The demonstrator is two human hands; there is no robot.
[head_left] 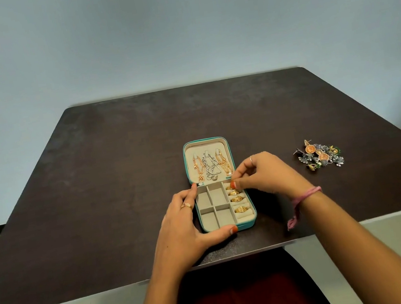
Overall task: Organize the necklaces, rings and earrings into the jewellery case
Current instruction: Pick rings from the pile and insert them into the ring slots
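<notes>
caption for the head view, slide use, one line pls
Left hand steadies the open jewellery case while right hand seats a gold ring in the ring rolls; earrings wait aside.

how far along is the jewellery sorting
Done: necklaces hang in the case lid, and four gold rings sit in the ring rolls. In hand: the right hand works at the top ring slot while the left hand steadies the case. Left: the earrings on the table.
</notes>
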